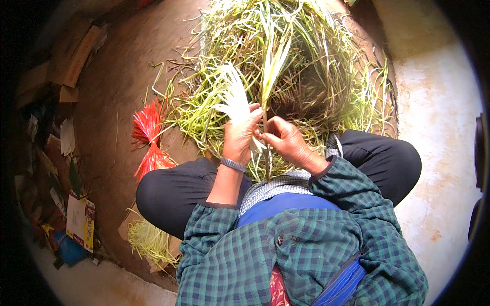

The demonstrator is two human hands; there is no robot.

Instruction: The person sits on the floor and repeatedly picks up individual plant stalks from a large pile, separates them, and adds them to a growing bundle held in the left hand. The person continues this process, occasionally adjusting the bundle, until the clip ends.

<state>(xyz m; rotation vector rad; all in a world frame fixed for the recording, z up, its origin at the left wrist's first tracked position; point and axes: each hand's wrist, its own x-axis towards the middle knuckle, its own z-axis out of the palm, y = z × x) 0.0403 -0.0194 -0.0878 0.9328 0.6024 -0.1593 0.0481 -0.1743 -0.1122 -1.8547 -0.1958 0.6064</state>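
My left hand (239,134), with a metal-banded bracelet or watch at the wrist, holds a bunch of pale leafy stalks (235,93), their white ends fanned upward. Its thumb and fingertips also touch a long yellow-green leafy stalk (270,76), which stands out above the hands and has a brown lower part. At the right of that stalk, my right hand (285,139) has its thumb and fingers drawn together against the brown part. The exact pinch between these fingertips is partly hidden. A large heap of green and dried leafy stalks (229,42) lies just beyond both hands.
A tied bundle of red plastic strips (153,139) lies by my left knee. Cut yellow-green stalks (147,239) rest on cardboard at lower left. Cardboard boxes (82,57) and mixed litter line the far left. A pale wall or ledge (432,114) runs along the right.
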